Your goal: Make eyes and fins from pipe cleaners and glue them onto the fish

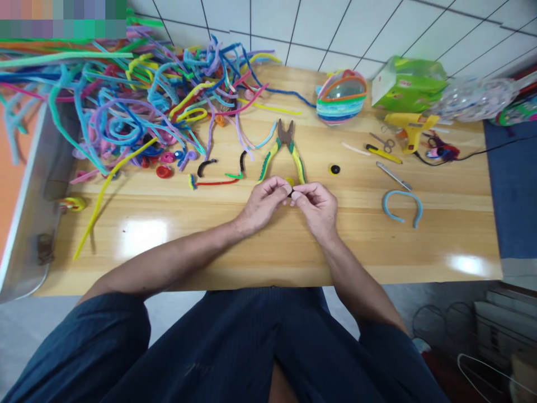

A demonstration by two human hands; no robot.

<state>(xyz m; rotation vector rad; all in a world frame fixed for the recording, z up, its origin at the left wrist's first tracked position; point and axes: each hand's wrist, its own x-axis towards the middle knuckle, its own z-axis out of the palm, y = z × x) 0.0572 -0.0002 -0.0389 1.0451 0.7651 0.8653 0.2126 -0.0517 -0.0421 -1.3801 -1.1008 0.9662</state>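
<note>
My left hand (268,202) and my right hand (315,206) meet over the wooden table, fingertips pinched around a small black piece (290,193). Part of something yellow (290,182) shows just behind the fingertips. Pliers (286,137) with green and yellow handles lie beyond the hands, jaws apart and pointing away. To the right of them is a small yellow and black disc (334,169). Left of my hands lie a red strip (216,182) with coloured ends and a short black curved piece (205,166).
Tangled pipe cleaners (121,123) cover the back left. A striped round object (341,101), a green packet (409,84), a yellow glue gun (411,130), a yellow cutter (384,153), a silver knife (393,176) and a blue curved piece (403,195) lie rightward.
</note>
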